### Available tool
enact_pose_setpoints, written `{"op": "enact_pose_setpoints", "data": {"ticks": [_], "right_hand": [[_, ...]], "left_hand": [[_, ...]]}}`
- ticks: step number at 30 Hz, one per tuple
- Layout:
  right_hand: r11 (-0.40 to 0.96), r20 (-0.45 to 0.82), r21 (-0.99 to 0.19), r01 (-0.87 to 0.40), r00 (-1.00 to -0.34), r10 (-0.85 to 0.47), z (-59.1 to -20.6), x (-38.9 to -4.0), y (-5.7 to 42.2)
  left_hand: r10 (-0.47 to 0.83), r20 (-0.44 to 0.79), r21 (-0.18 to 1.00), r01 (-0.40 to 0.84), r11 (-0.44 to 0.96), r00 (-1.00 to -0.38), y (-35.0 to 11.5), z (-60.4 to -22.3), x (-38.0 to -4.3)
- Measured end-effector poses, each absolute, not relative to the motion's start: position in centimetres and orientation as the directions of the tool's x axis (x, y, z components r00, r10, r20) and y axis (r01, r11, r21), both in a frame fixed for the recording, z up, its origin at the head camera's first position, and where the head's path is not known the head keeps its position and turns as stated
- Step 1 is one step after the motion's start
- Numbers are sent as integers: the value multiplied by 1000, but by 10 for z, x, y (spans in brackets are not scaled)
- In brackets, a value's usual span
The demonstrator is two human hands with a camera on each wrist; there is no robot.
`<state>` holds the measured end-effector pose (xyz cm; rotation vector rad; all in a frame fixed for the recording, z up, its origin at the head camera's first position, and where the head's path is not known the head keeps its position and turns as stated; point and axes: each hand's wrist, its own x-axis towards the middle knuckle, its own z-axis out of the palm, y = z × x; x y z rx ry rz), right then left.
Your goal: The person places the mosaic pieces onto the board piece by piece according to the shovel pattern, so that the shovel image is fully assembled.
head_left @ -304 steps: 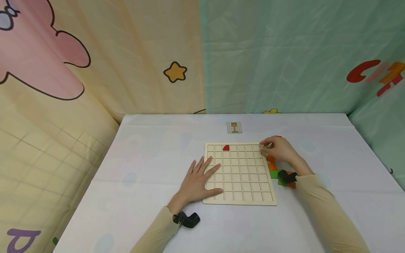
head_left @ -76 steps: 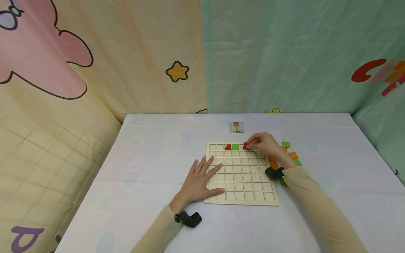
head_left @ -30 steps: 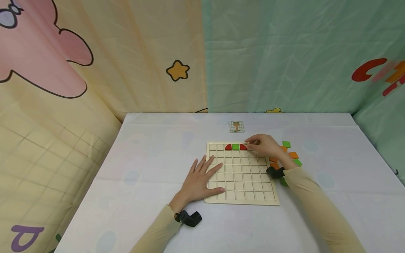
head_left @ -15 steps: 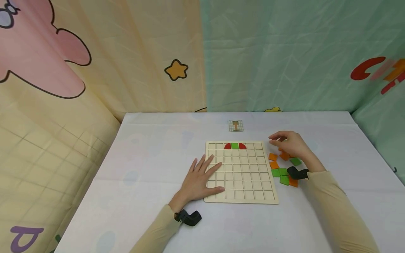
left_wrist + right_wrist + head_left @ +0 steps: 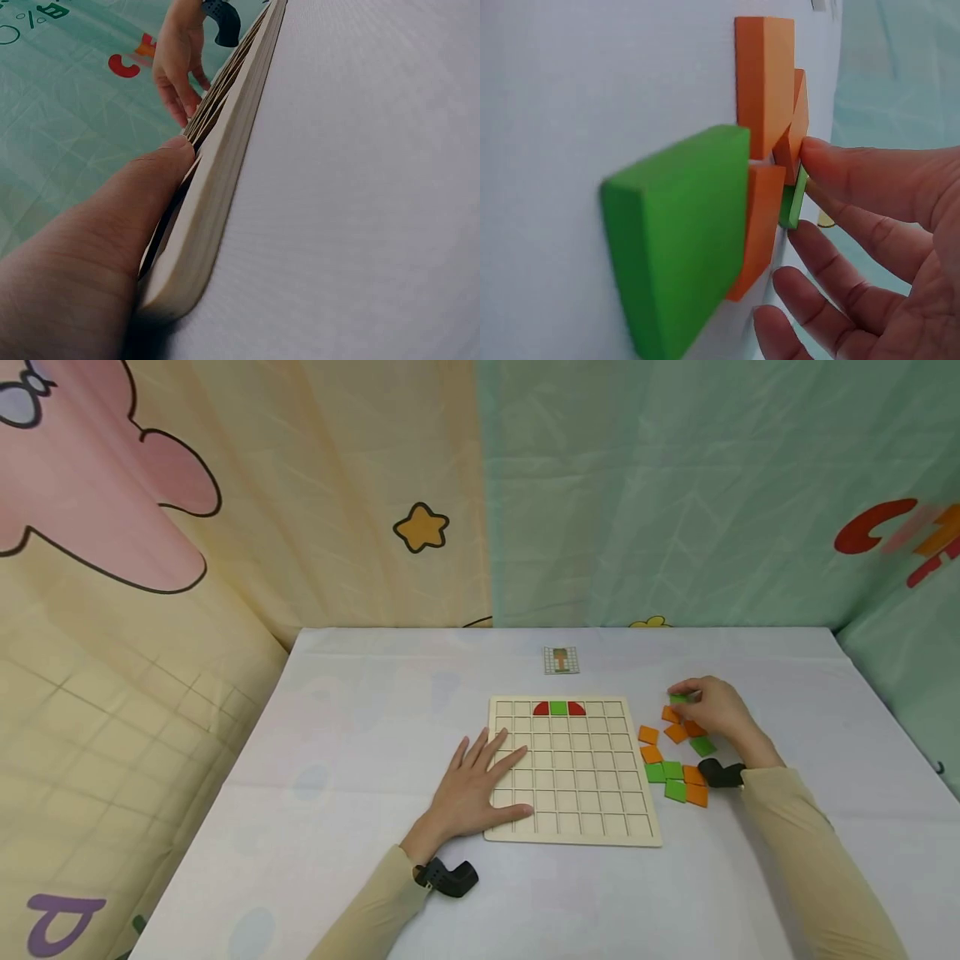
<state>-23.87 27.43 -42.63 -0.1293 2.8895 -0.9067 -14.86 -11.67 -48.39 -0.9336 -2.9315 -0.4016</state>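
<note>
A pale wooden grid board lies on the table. In its far row a green square tile sits between two red rounded tiles. My left hand rests spread on the board's left side; the left wrist view shows its thumb along the edge. Right of the board, my right hand has thumb and index finger at the edges of the farthest green tile, pinching it. Orange tiles and another green tile stand close in the right wrist view.
Several loose orange tiles and green tiles lie along the board's right side. Beyond the board is a small card with a printed grid pattern. A curtain hangs behind the white table.
A green tile and a second red tile have been set in the far row. My right hand has since moved right, off the board, to the loose tiles. The left hand stays put.
</note>
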Motion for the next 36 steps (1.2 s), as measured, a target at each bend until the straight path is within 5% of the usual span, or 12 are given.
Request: {"op": "enact_pose_setpoints", "data": {"ticks": [22, 36], "right_hand": [[835, -149, -547, 62, -989, -24, -424, -240, 280], [717, -30, -697, 3, -999, -25, -420, -236, 267]], "left_hand": [[559, 109, 224, 569, 791, -822, -116, -484, -149], [561, 113, 238, 571, 786, -820, -116, -482, -148]]}}
